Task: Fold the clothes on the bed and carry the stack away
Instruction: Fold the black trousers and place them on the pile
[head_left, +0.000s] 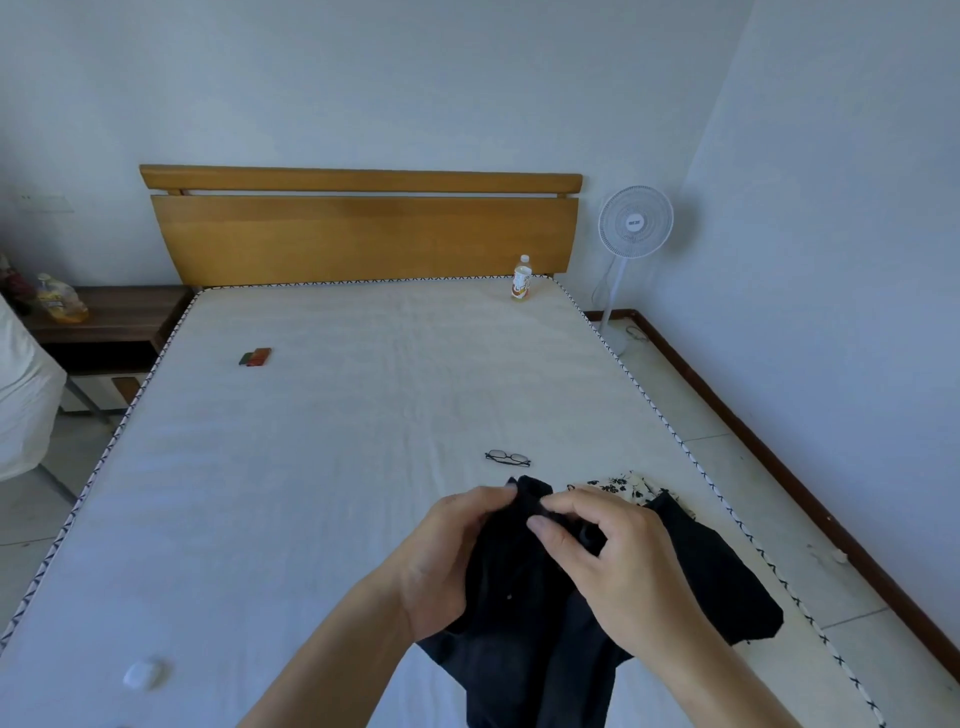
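Both hands, left (441, 561) and right (618, 566), pinch black garment (519, 623); bunched cloth risks crooked fold.

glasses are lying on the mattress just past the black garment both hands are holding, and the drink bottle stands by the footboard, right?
Not quite: the head view shows the bottle standing by the headboard. The rest holds: glasses lie past the black garment.

I see a black garment (524, 623), dark and crumpled, lifted off the bed (311, 467) at its top edge; its lower part hangs toward the near edge. Another part of black cloth lies spread flat to the right. Beyond that, near the bed's right edge, a bunched white floral garment (623, 486), partly covered by black cloth.
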